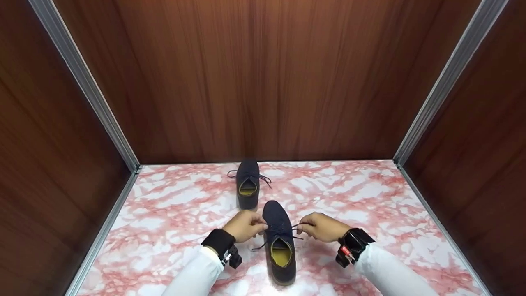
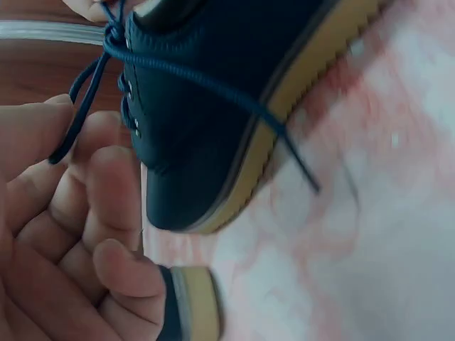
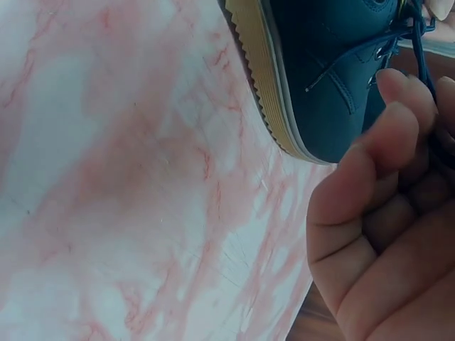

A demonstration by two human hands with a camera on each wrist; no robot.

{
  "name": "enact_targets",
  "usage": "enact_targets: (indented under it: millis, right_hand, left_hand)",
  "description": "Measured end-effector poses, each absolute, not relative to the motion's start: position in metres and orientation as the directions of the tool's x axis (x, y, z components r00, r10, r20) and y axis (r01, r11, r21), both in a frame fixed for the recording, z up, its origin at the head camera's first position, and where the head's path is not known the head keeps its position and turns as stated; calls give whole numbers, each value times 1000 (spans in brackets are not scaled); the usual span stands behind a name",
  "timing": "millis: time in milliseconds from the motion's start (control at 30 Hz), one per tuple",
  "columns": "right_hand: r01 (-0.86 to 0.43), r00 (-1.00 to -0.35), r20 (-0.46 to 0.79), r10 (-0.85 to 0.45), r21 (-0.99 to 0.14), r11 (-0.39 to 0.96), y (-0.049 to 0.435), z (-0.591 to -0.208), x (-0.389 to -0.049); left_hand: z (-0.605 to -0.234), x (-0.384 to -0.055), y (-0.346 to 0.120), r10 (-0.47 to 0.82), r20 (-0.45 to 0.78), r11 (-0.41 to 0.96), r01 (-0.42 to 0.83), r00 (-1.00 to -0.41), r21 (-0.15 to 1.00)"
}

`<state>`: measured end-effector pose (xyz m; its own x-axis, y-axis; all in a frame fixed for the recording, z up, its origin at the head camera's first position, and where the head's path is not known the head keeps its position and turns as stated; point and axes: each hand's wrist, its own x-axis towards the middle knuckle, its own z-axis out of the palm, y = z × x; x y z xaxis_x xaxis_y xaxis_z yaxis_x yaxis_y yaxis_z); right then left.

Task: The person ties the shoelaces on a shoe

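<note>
A dark navy lace-up shoe (image 1: 276, 213) with a yellow insole stands toe-forward between the two hands. My left hand (image 1: 245, 226) pinches a loop of its blue shoelace (image 2: 87, 106) between thumb and forefinger on the shoe's left. On the right side, my right hand (image 1: 322, 227) holds the other loop of the lace (image 3: 421, 57), drawn out sideways from the shoe. A knot shows over the tongue in the left wrist view. One loose lace end hangs down each flank of the shoe.
Farther back, close to the rear wall, stands the matching shoe (image 1: 248, 201), its lace tied in a bow. Brown wood-look panels (image 1: 263, 82) with metal corner strips enclose the red-and-white marbled surface (image 1: 349, 185) at the back and both sides.
</note>
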<state>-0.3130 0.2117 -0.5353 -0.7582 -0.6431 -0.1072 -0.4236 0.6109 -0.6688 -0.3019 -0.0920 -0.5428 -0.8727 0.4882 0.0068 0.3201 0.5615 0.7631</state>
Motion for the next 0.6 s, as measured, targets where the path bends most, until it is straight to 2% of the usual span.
enact_targets:
  millis: [267, 433, 600]
  right_hand:
    - [-490, -751, -74, -656, -603, 629, 211, -534, -313]
    - [-510, -764, -65, -641, -547, 663, 211, -535, -313]
    - [-531, -769, -54, -637, -502, 683, 213, -537, -312]
  left_hand:
    - [-530, -301, -93, 577, -119, 683, 398, -808, 613]
    - [-527, -301, -92, 584, -174, 707, 391, -793, 590]
    - [-529, -303, -93, 601, -161, 695, 412, -783, 589]
